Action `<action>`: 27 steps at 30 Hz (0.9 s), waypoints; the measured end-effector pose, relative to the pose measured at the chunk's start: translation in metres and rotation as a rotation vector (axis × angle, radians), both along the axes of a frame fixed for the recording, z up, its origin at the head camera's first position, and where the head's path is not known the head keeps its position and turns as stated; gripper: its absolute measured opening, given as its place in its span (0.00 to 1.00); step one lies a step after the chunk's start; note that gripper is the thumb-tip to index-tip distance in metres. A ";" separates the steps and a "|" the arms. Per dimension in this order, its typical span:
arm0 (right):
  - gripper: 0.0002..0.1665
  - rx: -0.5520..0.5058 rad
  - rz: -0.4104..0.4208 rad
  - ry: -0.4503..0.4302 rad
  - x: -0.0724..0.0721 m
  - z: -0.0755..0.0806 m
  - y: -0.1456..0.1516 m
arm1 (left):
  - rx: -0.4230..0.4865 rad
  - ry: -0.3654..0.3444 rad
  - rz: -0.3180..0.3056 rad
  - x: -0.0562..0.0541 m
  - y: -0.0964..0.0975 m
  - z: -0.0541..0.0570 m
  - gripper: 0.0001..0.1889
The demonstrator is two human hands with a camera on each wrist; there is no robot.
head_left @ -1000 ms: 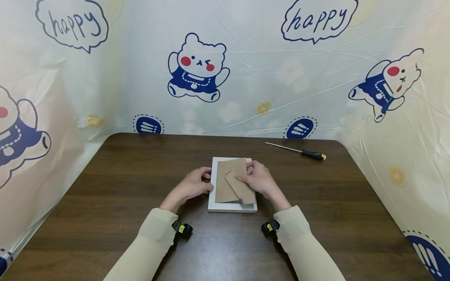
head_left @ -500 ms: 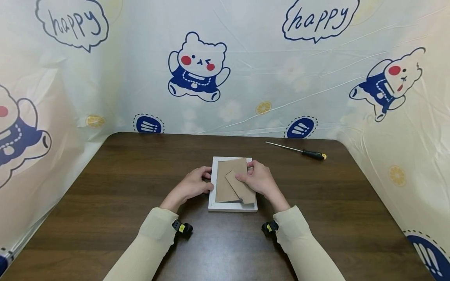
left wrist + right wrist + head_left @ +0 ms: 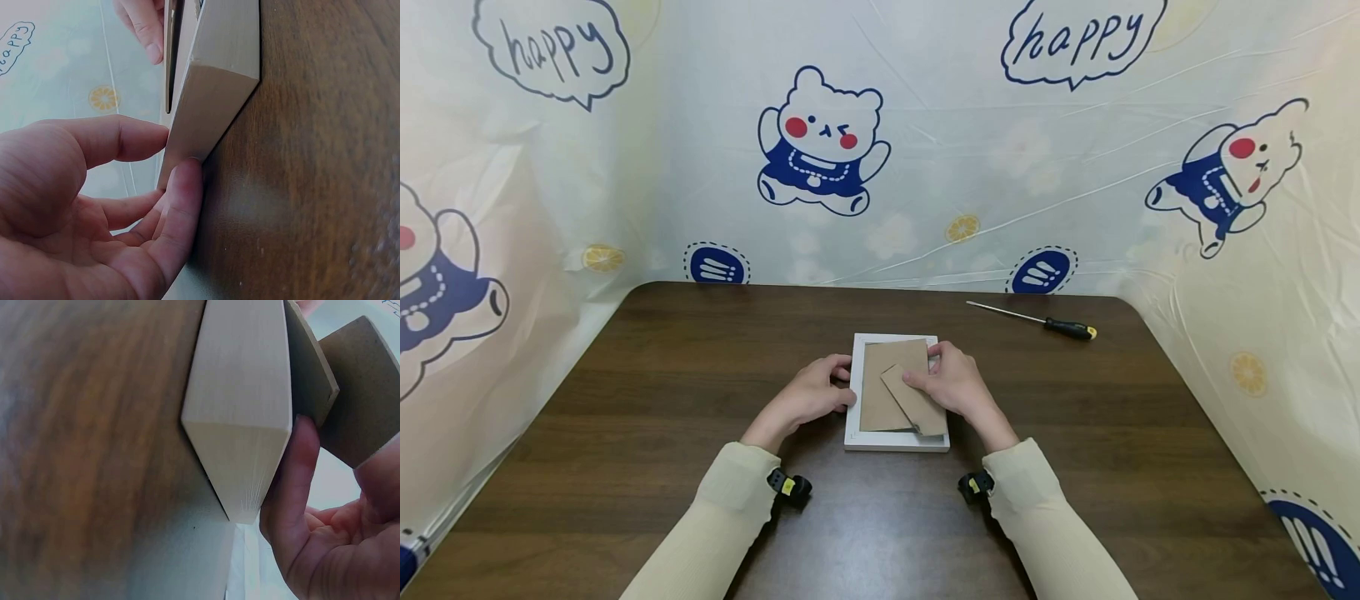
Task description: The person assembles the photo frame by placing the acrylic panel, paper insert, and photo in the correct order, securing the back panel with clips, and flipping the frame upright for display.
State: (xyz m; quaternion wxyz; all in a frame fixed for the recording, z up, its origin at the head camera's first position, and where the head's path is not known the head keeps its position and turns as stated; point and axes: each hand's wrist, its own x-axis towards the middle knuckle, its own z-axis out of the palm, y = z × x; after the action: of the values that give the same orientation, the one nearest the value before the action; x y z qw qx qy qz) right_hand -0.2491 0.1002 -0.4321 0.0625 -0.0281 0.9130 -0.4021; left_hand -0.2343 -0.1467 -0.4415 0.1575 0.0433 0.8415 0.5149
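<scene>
A white picture frame lies face down on the wooden table, with a brown backing board slightly raised over its opening. On the board's back is a slanted stand flap. My right hand pinches board and flap at the right side, thumb on the flap, fingers reaching beneath the board. In the right wrist view the flap angles away from the board. My left hand holds the frame's left side; the left wrist view shows thumb and fingers against its side wall.
A screwdriver with a black and yellow handle lies at the back right of the table. A printed sheet with bears hangs behind and along both sides.
The backing board's far edge has sunk a little, just inside the frame's far rim. Both hands stay almost in place.
</scene>
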 end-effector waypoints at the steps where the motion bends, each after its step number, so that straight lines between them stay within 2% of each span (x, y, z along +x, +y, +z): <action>1: 0.37 0.002 0.001 -0.001 0.000 0.000 0.000 | 0.002 0.001 0.001 0.000 0.000 0.000 0.38; 20: 0.36 0.121 -0.010 0.042 0.000 0.002 -0.002 | 0.000 -0.006 0.011 0.000 0.000 0.001 0.38; 27: 0.36 0.122 -0.013 0.028 0.001 0.003 -0.003 | -0.009 -0.003 0.009 0.001 -0.001 0.000 0.38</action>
State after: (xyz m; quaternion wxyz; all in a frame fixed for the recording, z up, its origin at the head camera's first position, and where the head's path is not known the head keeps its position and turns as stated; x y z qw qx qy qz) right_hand -0.2483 0.0976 -0.4294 0.0489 -0.0238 0.9367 -0.3458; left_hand -0.2337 -0.1480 -0.4411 0.1568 0.0377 0.8439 0.5118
